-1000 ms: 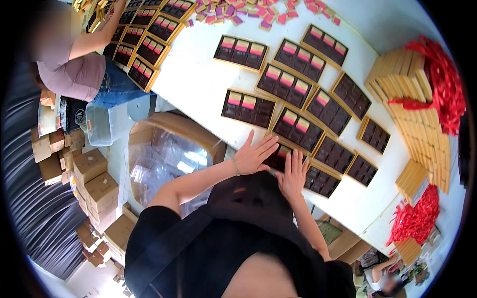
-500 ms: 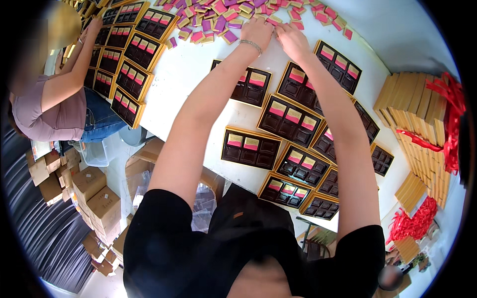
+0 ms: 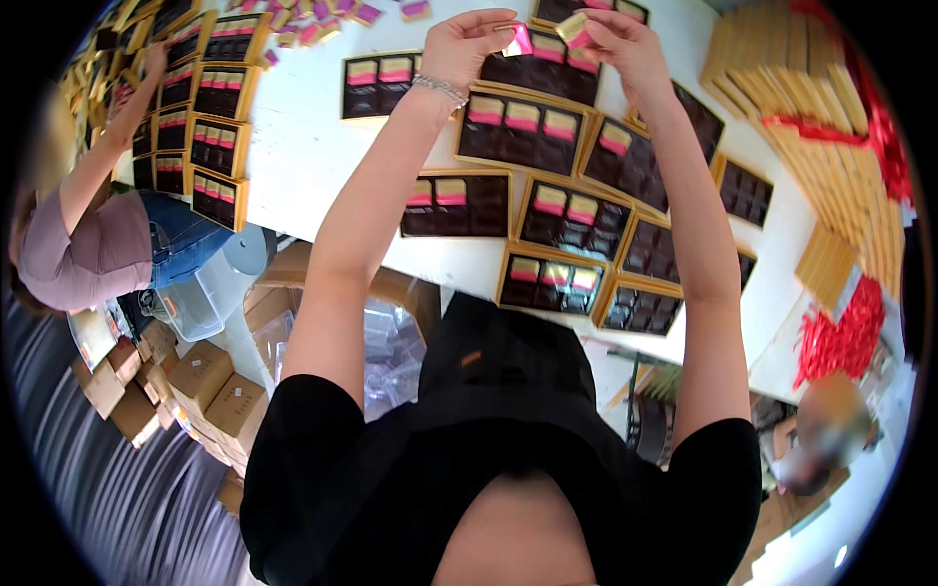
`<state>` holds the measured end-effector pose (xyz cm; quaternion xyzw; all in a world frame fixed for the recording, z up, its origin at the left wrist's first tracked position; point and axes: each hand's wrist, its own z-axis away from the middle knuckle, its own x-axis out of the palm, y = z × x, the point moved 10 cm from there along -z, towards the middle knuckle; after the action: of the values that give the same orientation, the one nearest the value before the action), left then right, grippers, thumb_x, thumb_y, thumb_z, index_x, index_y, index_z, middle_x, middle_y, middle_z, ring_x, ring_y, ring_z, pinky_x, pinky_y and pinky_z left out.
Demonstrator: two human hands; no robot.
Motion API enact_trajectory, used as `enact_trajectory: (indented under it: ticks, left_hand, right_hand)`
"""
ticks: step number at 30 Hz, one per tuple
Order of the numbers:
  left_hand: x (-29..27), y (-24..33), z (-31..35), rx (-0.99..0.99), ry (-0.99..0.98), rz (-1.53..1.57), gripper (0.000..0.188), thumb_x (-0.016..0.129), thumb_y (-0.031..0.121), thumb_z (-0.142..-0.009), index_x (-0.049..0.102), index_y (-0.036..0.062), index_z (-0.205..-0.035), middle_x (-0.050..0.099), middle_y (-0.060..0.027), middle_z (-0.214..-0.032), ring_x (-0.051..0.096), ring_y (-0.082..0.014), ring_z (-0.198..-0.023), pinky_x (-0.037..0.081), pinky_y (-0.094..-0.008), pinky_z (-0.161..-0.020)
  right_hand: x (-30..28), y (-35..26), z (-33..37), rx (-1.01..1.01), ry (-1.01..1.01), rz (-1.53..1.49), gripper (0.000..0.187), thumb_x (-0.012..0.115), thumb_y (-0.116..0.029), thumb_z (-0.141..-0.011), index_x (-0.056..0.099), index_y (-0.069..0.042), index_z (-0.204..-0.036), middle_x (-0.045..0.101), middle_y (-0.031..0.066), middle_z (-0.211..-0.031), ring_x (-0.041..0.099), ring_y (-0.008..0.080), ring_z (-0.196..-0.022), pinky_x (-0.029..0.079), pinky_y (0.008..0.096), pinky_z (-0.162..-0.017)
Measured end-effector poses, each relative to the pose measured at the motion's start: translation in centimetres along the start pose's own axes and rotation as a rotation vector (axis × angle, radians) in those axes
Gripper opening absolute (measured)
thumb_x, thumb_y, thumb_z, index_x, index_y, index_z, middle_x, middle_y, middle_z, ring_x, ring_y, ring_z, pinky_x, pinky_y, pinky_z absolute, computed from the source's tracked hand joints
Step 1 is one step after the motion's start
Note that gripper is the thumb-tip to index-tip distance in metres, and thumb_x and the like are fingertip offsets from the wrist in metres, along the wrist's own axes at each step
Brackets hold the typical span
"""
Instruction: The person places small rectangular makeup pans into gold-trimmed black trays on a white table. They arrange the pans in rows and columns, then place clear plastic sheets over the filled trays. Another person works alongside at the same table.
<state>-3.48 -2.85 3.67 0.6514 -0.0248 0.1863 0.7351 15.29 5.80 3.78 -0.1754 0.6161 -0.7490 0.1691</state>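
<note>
My left hand (image 3: 467, 46) pinches a pink-and-gold wrapped chocolate (image 3: 518, 40) between thumb and fingers. My right hand (image 3: 633, 57) grips another wrapped chocolate (image 3: 574, 29) the same way, tilted gold side up. Both are held above a gold-edged box (image 3: 557, 82) with a dark compartment tray. Nearer to me, a box (image 3: 516, 145) has pink-and-gold chocolates along its far row. The box (image 3: 625, 164) to its right shows one chocolate at its left end. Further left, another box (image 3: 489, 205) has two chocolates in view, and my left forearm covers its left side.
Loose wrapped chocolates (image 3: 318, 31) lie at the far left of the white table (image 3: 303, 146). Stacked gold boxes (image 3: 772, 68) with red ribbon (image 3: 845, 327) stand at right. A co-worker (image 3: 93, 234) reaches over filled boxes at left. Cardboard cartons (image 3: 234, 405) are on the floor.
Both hands have come back from the loose chocolate pile toward me, over the boxes, and now show one chocolate each. The view has shifted, so the pile sits nearer the top edge.
</note>
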Motion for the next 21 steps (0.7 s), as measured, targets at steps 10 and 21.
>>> enact_trajectory:
  ticks: [10,21]
  left_hand:
    - [13.3,-6.2,10.7,0.18,-0.072,-0.765,0.028,0.069,0.006,-0.079,0.07,0.0091,-0.107,0.065,-0.0079,-0.082,0.065,-0.0157,-0.07,0.054,-0.027,-0.066]
    - [21.7,-7.0,10.6,0.628,-0.327,-1.296,0.042,0.069,0.023,-0.082,0.061,0.0102,-0.121,0.055,-0.0065,-0.126,0.052,-0.0246,-0.114,0.042,-0.0446,-0.099]
  right_hand:
    - [-14.2,7.6,21.6,0.091,0.699,0.452,0.024,0.063,-0.008,-0.084,0.071,-0.008,-0.106,0.069,0.0052,-0.077,0.063,0.0129,-0.07,0.05,0.0286,-0.067]
    - [-12.2,3.3,23.2,-0.065,0.825,0.99,0.033,0.065,-0.009,-0.083,0.064,-0.005,-0.117,0.058,0.0178,-0.123,0.057,0.034,-0.108,0.047,0.0392,-0.088]
